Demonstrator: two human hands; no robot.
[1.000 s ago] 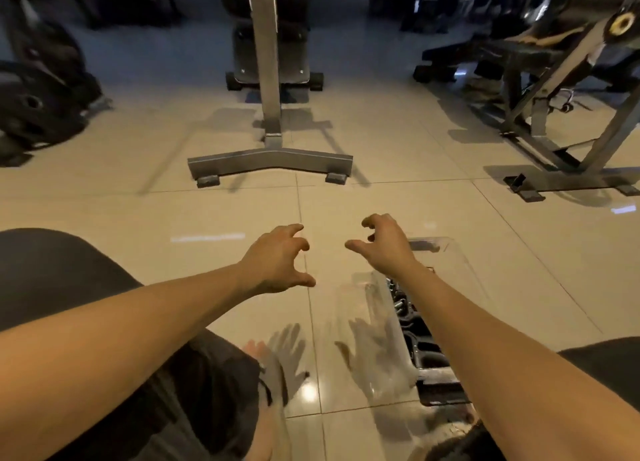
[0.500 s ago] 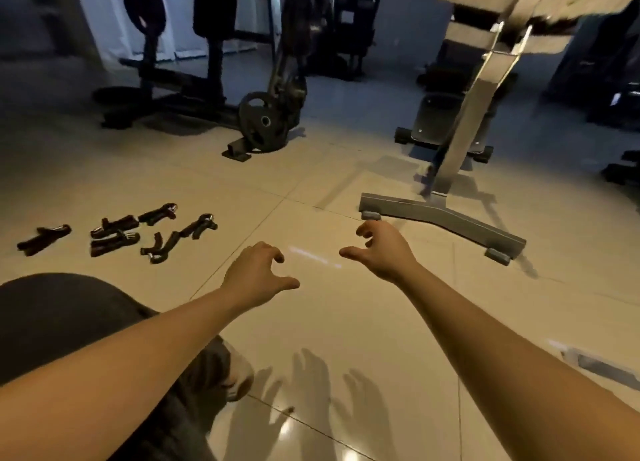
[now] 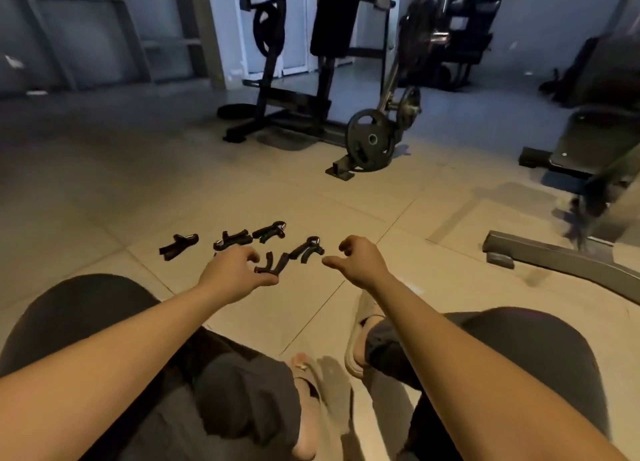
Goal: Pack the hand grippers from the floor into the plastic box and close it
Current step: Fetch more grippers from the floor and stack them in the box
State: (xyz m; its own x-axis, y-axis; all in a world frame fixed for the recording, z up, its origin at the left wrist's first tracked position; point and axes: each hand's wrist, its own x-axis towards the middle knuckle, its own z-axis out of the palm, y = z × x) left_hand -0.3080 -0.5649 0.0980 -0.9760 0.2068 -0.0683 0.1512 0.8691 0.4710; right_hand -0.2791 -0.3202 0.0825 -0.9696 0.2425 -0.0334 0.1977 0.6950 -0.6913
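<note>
Several black hand grippers lie scattered on the tiled floor ahead of me: one at the far left (image 3: pixel 178 246), one (image 3: pixel 232 239) just beyond my left hand, one further back (image 3: pixel 270 232), one (image 3: pixel 307 249) between my hands and one (image 3: pixel 273 263) by my left fingertips. My left hand (image 3: pixel 235 272) hovers over them with curled, parted fingers and holds nothing. My right hand (image 3: pixel 356 261) is beside it to the right, fingers also curled and apart, empty. The plastic box is out of view.
I am crouched, with knees and sandalled feet (image 3: pixel 360 336) at the bottom. A weight plate (image 3: pixel 370 141) on a machine stands ahead. A bench (image 3: pixel 595 141) and its grey metal floor foot (image 3: pixel 554 256) are at the right. Open tiled floor lies at the left.
My view has swung left, from the plastic box to the hand grippers. Both hands moved with it and now sit over the grippers, still empty.
</note>
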